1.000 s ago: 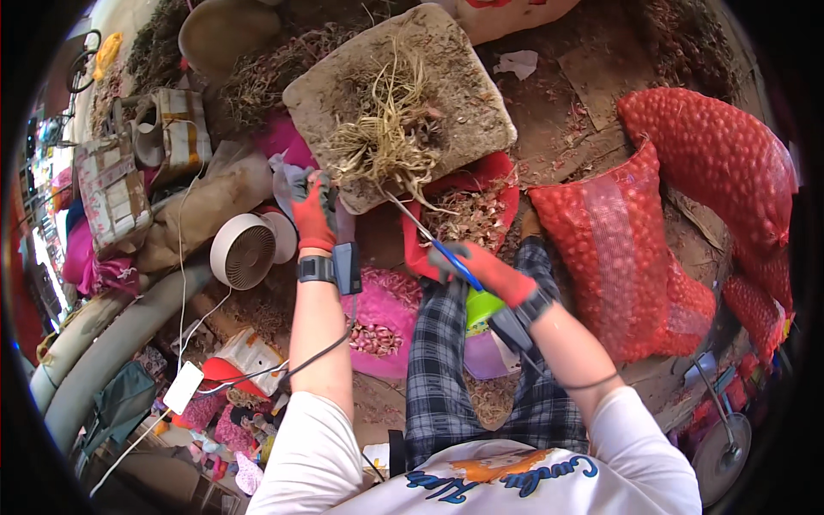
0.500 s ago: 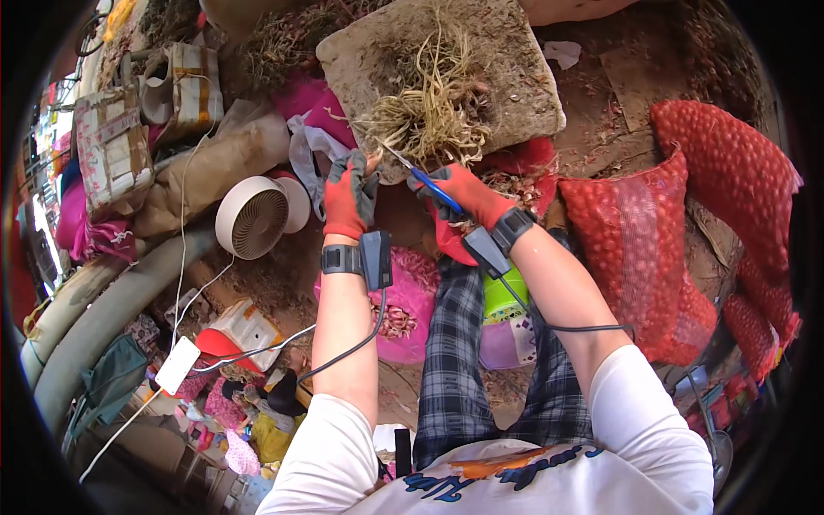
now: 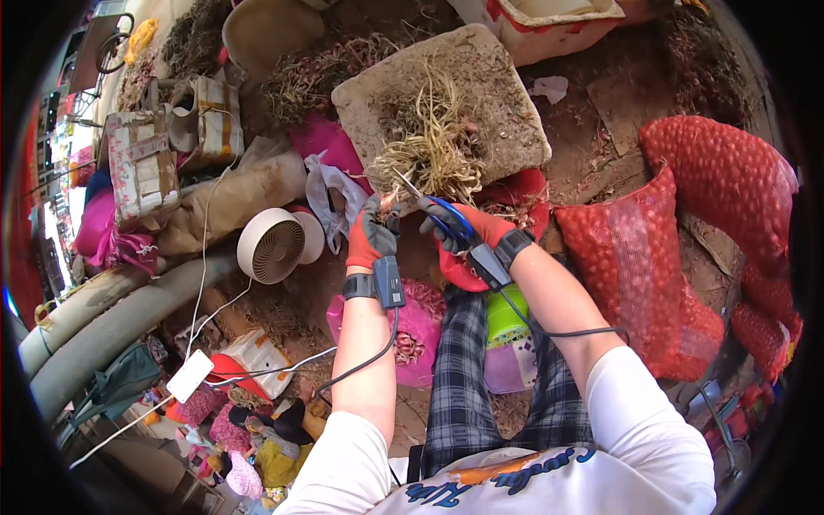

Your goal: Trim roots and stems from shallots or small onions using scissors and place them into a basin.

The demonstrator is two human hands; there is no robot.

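My left hand (image 3: 374, 233), in a red and grey work glove, is closed on a small shallot (image 3: 387, 206) at its fingertips. My right hand (image 3: 463, 228), gloved alike, grips blue-handled scissors (image 3: 453, 218). Their metal blades point up and left, close to the shallot. Just beyond both hands, a heap of dry shallot stalks (image 3: 442, 142) lies on a dirty pale slab (image 3: 511, 112). A red bag (image 3: 528, 197) with loose shallots and skins sits under the slab's near right edge. Below my left wrist is a pink bag (image 3: 416, 365) holding shallots.
Full red net sacks (image 3: 614, 266) stand on the right. To the left are a white fan (image 3: 273, 246), taped boxes (image 3: 142, 172) and a white power strip (image 3: 190, 376) with trailing cords. A lime-green tub (image 3: 506, 318) is between my legs. A foam box (image 3: 558, 30) stands at the back.
The view has shifted slightly. The scissors have turned in my right hand, and their handles look more spread. The shallot in my left hand shows more plainly beside the blades.
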